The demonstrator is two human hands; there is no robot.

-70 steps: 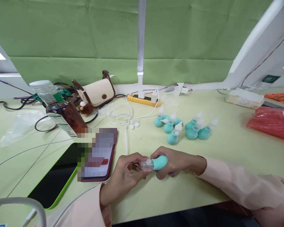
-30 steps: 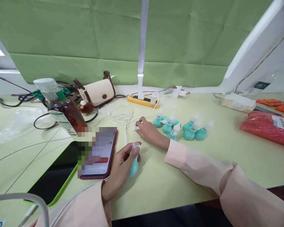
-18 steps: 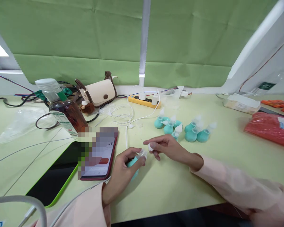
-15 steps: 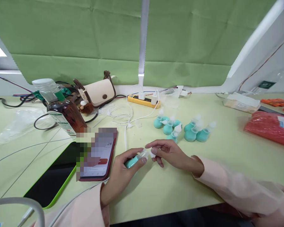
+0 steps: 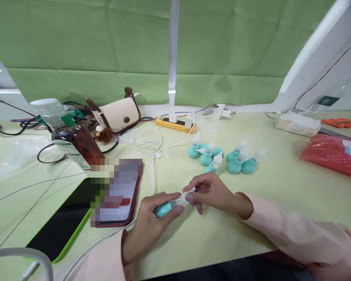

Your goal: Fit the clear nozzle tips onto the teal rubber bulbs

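Note:
My left hand (image 5: 152,218) is wrapped round a teal bulb (image 5: 163,209) with a clear neck that points right. My right hand (image 5: 209,192) pinches a small white tip (image 5: 190,191) at the end of that neck, between thumb and fingers. Beyond my right hand, several teal bulbs with whitish pointed tips stand or lie in two groups, one group at the left (image 5: 206,157) and the other at the right (image 5: 234,165).
A red-cased phone (image 5: 124,203) and a green-edged phone (image 5: 66,218) lie at the left, near a tilted brown bottle (image 5: 78,142). Behind are a cream bag (image 5: 121,115), white cables and a yellow power strip (image 5: 175,124). A red package (image 5: 330,156) lies far right.
My right hand has brought the white tip against the clear neck of the bulb in my left hand. The view has shifted slightly.

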